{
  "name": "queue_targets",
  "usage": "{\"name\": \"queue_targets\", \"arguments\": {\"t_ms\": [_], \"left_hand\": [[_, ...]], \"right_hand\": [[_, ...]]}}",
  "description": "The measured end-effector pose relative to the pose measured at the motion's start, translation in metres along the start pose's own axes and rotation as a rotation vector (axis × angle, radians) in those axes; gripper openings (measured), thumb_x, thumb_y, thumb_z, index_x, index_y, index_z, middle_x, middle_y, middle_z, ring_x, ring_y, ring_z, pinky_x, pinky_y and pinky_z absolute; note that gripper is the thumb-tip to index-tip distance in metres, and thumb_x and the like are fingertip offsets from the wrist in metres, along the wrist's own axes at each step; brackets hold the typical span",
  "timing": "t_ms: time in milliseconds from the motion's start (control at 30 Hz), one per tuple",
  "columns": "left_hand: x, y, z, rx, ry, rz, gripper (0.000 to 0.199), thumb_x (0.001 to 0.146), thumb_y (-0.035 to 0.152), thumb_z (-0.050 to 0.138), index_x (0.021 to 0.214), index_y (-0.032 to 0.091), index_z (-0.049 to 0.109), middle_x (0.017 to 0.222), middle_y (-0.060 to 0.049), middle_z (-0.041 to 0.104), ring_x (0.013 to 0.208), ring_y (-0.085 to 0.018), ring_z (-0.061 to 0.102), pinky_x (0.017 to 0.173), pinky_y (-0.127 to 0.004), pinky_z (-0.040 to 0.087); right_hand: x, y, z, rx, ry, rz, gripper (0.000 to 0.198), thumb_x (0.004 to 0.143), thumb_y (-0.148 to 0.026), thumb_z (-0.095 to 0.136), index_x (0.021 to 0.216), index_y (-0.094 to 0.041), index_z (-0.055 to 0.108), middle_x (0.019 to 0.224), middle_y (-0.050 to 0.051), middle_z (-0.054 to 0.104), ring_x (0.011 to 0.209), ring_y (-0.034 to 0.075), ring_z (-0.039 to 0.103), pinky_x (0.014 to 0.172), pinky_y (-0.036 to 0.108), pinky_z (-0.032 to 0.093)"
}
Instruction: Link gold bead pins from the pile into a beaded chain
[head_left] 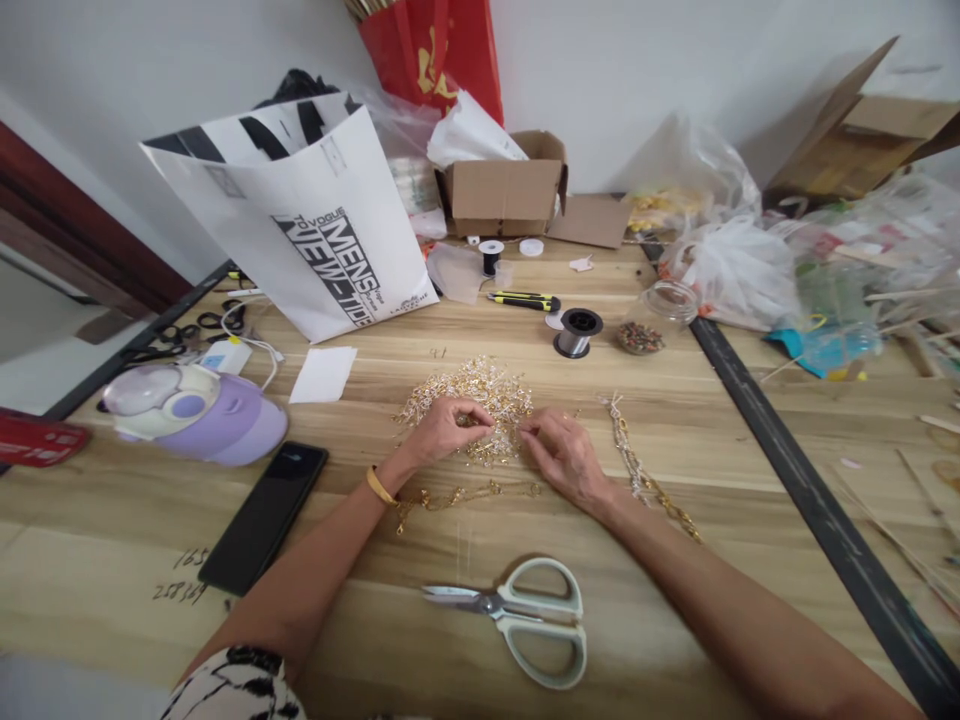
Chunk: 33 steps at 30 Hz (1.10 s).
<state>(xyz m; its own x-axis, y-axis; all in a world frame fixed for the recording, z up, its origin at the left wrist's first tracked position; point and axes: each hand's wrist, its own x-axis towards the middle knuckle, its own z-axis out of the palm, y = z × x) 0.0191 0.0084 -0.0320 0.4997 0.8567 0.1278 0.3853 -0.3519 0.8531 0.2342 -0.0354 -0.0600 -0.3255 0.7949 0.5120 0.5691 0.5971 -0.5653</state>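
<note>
Gold and clear beads (480, 385) lie in a loose pile on the wooden table (360, 620). At the pile's near side my left hand (452, 428) is closed in a pinch, thumb against fingers. Facing it at the right edge of the beads, my right hand (562, 455) is pinched too. Whatever sits between the fingertips of either hand is too small to make out. A thin gold chain (457, 495) stretches across below the hands. To the right lies a thicker silver and gold chain (637, 470). Scissors (517, 612) with pale handles rest nearer me, blades pointing left.
Left are a black phone (262, 520), a purple and white bottle (199, 405) and white paper (322, 375). Behind stand a white paper bag (300, 220), a cardboard box (502, 195), a yellow utility knife (523, 300), a wire spool (577, 332) and a glass jar (656, 318).
</note>
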Motion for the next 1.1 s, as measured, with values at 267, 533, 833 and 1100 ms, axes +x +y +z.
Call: {"name": "queue_targets", "arguments": {"t_ms": [267,533,833,1100], "left_hand": [[0.001,0.002,0.003,0.181,0.048,0.148,0.007,0.08,0.019,0.065,0.079,0.016,0.071,0.08,-0.005,0.071,0.077,-0.017,0.062,0.075,-0.031,0.047],[0.0,-0.004,0.011,0.487,-0.023,0.346,0.016,0.088,0.019,0.056,0.078,0.015,0.068,0.076,-0.006,0.065,0.08,-0.019,0.055,0.079,-0.036,0.044],[0.0,-0.006,0.011,0.514,-0.012,0.354,0.013,0.087,0.016,0.056,0.078,0.015,0.066,0.078,-0.006,0.063,0.083,-0.019,0.053,0.08,-0.033,0.043],[0.001,-0.001,0.012,0.537,-0.087,0.353,0.014,0.086,0.013,0.056,0.079,0.014,0.067,0.079,-0.006,0.062,0.083,-0.019,0.052,0.082,-0.034,0.042]], "right_hand": [[0.002,-0.002,-0.001,0.011,0.01,0.004,0.01,0.091,-0.02,0.048,0.086,-0.02,0.057,0.078,0.004,0.062,0.073,0.018,0.057,0.069,0.031,0.044],[0.002,-0.001,0.0,0.016,0.013,-0.001,0.009,0.091,-0.019,0.048,0.086,-0.019,0.056,0.077,0.004,0.063,0.072,0.018,0.057,0.069,0.031,0.044],[0.002,-0.001,-0.001,0.025,0.015,-0.01,0.009,0.091,-0.019,0.048,0.086,-0.02,0.055,0.078,0.004,0.063,0.071,0.017,0.056,0.068,0.031,0.043],[0.002,0.0,0.0,0.019,0.008,-0.009,0.009,0.091,-0.019,0.048,0.088,-0.019,0.057,0.079,0.005,0.063,0.073,0.017,0.056,0.07,0.031,0.042]]}}
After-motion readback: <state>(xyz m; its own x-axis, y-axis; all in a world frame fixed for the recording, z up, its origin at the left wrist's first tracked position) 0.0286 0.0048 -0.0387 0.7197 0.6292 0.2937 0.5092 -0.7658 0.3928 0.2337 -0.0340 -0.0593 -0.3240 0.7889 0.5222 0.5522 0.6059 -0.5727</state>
